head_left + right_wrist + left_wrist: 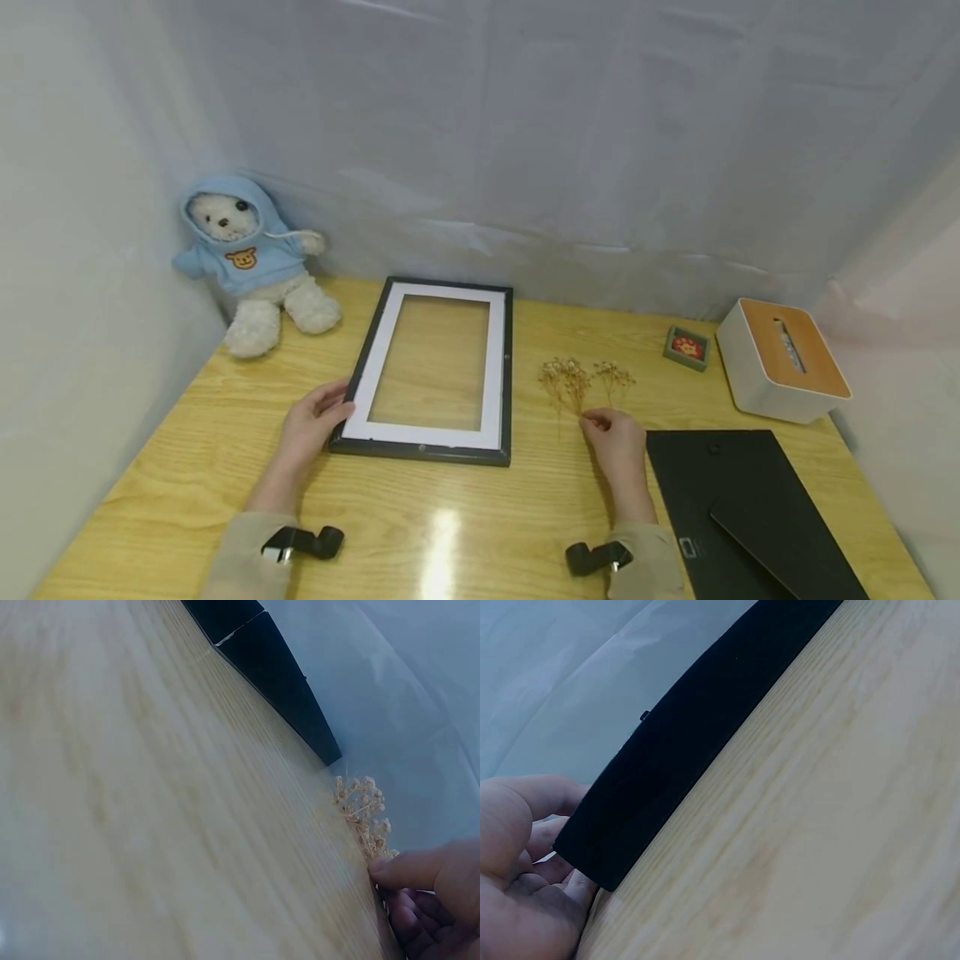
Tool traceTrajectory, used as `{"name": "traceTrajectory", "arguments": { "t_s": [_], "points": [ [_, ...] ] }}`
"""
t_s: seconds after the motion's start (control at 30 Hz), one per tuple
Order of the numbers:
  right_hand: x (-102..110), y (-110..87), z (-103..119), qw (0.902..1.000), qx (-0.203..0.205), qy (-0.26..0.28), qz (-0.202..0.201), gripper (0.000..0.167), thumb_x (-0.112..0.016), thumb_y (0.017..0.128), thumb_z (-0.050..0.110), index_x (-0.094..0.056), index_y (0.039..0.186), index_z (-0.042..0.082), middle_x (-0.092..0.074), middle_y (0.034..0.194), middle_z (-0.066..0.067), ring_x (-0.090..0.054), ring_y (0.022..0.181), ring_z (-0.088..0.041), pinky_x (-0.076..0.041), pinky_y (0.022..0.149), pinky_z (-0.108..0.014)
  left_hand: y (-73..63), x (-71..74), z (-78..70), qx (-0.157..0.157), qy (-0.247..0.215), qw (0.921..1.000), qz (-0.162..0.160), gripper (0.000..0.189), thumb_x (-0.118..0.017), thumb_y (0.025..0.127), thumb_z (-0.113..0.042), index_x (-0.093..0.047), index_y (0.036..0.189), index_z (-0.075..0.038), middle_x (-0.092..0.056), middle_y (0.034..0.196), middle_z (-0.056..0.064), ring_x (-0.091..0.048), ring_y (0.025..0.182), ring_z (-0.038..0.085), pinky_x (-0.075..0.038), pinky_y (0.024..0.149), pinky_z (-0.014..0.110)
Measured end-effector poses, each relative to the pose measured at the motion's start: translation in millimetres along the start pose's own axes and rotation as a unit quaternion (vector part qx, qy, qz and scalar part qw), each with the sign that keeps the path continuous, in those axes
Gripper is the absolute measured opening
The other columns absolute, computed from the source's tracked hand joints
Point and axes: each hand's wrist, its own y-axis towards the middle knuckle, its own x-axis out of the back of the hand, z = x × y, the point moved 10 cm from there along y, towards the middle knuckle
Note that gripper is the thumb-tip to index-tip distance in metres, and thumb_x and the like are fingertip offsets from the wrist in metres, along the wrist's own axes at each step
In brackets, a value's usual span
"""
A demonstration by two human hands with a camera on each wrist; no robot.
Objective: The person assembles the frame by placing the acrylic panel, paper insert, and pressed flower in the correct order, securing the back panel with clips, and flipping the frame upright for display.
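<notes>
A black picture frame (510,400) with a white mat lies flat near the middle of the table, and wood shows through its window. My left hand (311,421) grips its lower left corner; in the left wrist view the fingers curl around the dark frame edge (652,765). To the right of the frame, my right hand (617,442) pinches the stems of a sprig of dried flowers (567,382) between thumb and fingers. A smaller dried sprig (613,375) stands out just beside it. The right wrist view shows the pale blossoms (364,806) past my thumb.
A black frame back (738,492) with a stand lies at the right. Behind it are a tissue box (765,383) and a small green box (686,348) with a red centre. A plush toy (251,258) in a blue hoodie sits at the back left, against the curtain (525,150).
</notes>
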Motion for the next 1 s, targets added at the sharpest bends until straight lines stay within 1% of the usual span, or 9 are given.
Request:
{"name": "traceTrajectory", "arguments": {
  "t_s": [0.37,0.57,0.67,0.73,0.87,1.0],
  "points": [
    [0,-0.5,1,1.0,-0.003,0.004,-0.005,0.011,-0.069,0.086,0.009,-0.072,0.089,-0.001,-0.065,0.076,-0.007,-0.058,0.07,-0.021,-0.045,0.059,-0.031,0.2,0.9,1.6,0.0,-0.001,1.0,-0.001,0.054,-0.061,0.095,-0.019,-0.041,0.142,0.0,-0.044,0.141,0.02,-0.039,0.129,0.03,-0.034,0.107,0.041],
    [1,-0.5,3,1.0,-0.006,0.004,0.006,0.012,-0.07,0.086,0.009,-0.072,0.092,-0.001,-0.065,0.078,-0.007,-0.058,0.071,-0.022,-0.046,0.059,-0.032,0.5,1.4,-0.1,0.002,-0.003,1.0,-0.005,0.053,-0.061,0.095,-0.017,-0.042,0.142,0.0,-0.044,0.14,0.02,-0.04,0.129,0.03,-0.034,0.106,0.041],
    [4,0.2,4,0.9999,-0.008,0.01,0.008,0.013,-0.07,0.087,0.01,-0.072,0.094,-0.001,-0.066,0.081,-0.008,-0.059,0.072,-0.022,-0.046,0.059,-0.032,0.7,1.7,0.0,0.002,-0.002,1.0,-0.005,0.053,-0.061,0.095,-0.018,-0.042,0.142,0.0,-0.044,0.14,0.02,-0.04,0.129,0.03,-0.034,0.106,0.041],
    [10,1.1,3,0.9998,-0.007,0.017,-0.004,0.016,-0.069,0.088,0.011,-0.072,0.097,-0.001,-0.066,0.083,-0.01,-0.059,0.074,-0.024,-0.047,0.06,-0.033,0.7,1.8,-0.1,0.002,-0.002,1.0,-0.004,0.054,-0.061,0.095,-0.018,-0.042,0.142,0.0,-0.044,0.14,0.02,-0.04,0.129,0.03,-0.034,0.106,0.041],
    [23,4.3,-3,0.9983,-0.011,0.03,-0.049,0.021,-0.066,0.09,0.011,-0.069,0.103,-0.005,-0.065,0.09,-0.017,-0.06,0.079,-0.029,-0.049,0.065,-0.041,0.6,1.5,-0.2,0.005,-0.005,1.0,-0.002,0.054,-0.06,0.095,-0.018,-0.041,0.142,0.0,-0.044,0.141,0.02,-0.039,0.129,0.03,-0.033,0.107,0.041],
    [30,6.2,-14,0.9952,-0.035,0.035,-0.084,0.025,-0.064,0.091,0.01,-0.065,0.109,-0.007,-0.062,0.097,-0.023,-0.058,0.085,-0.033,-0.048,0.073,-0.047,0.0,0.3,-0.2,0.011,-0.009,0.9999,0.002,0.054,-0.06,0.095,-0.017,-0.04,0.143,0.0,-0.042,0.142,0.02,-0.037,0.13,0.031,-0.033,0.107,0.041]
  ]
}}
